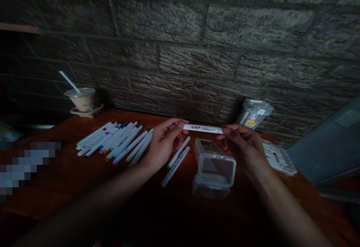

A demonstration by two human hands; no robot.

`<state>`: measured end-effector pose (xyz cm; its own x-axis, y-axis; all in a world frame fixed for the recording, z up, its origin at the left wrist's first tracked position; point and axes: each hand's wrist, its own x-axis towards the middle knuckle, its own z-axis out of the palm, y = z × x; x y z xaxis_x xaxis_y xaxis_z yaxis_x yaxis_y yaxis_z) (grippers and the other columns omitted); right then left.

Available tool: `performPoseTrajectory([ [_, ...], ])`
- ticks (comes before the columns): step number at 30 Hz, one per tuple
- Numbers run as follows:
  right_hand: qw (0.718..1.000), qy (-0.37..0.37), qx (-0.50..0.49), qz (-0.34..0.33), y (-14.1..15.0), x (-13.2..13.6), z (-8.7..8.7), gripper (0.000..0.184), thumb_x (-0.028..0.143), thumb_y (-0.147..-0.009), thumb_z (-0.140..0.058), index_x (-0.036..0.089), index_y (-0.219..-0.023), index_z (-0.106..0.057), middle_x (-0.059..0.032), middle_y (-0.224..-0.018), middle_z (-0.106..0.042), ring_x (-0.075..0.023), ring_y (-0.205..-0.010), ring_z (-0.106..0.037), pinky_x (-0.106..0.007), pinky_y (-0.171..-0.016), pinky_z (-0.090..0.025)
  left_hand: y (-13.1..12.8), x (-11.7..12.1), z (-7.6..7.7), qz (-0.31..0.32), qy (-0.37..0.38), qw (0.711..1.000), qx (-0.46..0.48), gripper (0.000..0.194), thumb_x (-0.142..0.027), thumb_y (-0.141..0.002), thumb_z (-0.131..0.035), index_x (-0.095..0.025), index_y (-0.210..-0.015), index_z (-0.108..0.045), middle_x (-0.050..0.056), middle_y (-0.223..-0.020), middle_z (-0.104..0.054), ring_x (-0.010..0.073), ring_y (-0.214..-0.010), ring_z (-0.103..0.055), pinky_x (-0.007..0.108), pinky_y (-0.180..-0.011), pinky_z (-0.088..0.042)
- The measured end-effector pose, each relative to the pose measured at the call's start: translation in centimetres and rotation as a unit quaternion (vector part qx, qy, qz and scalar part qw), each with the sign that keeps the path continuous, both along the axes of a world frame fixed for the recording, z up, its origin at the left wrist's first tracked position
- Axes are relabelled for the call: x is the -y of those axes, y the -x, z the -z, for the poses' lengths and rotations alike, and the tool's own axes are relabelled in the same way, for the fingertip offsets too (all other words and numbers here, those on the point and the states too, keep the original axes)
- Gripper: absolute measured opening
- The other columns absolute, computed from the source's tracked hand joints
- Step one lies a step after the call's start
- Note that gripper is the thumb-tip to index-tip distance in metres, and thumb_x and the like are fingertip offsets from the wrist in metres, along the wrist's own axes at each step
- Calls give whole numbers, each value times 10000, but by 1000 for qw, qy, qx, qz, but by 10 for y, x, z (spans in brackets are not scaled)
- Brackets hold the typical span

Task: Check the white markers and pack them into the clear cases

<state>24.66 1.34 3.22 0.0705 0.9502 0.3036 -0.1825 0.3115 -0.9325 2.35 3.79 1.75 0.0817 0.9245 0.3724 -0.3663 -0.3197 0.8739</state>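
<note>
A white marker (203, 128) with dark print on its barrel is held level above the table. My left hand (166, 138) pinches its left end, where a bit of purple shows. The other end is between the fingers of my right hand (245, 139). Below the marker lies a clear plastic case (215, 168), its lid swung open toward me. Two more white markers (176, 164) lie side by side between my left hand and the case. Left of my left hand is a spread of several white markers (120, 142) with differently coloured ends.
A lidded drink cup (83, 98) with a straw stands on a coaster at the back left of the wooden table (56, 179). At the back right are a clear container (255, 115) with a yellow label and a flat printed pack (278, 157). A stone-block wall (180, 63) rises behind.
</note>
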Motion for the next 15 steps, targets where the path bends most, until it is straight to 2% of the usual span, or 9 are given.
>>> performPoseTrajectory([
  [7, 1000, 1, -8, -2, 0, 1, -2, 179, 382, -777, -865, 230, -854, -810, -42, -730, -799, -125, -465, -592, -241, -403, -452, 1, -1, 1, 5, 8, 1000, 26, 207, -335, -906, -722, -164, -1014, -769, 37, -798, -724, 77, -463, -530, 201, -399, -377],
  [15, 999, 8, -34, -20, 0, 2, -3, 198, 381, -787, -861, 225, -906, -833, -47, -759, -817, -109, -473, -602, -208, -406, -453, 1, -2, 0, 10, 14, 998, 58, 244, -357, -899, -745, -151, -1030, -759, 53, -815, -751, 78, -445, -525, 198, -379, -370],
])
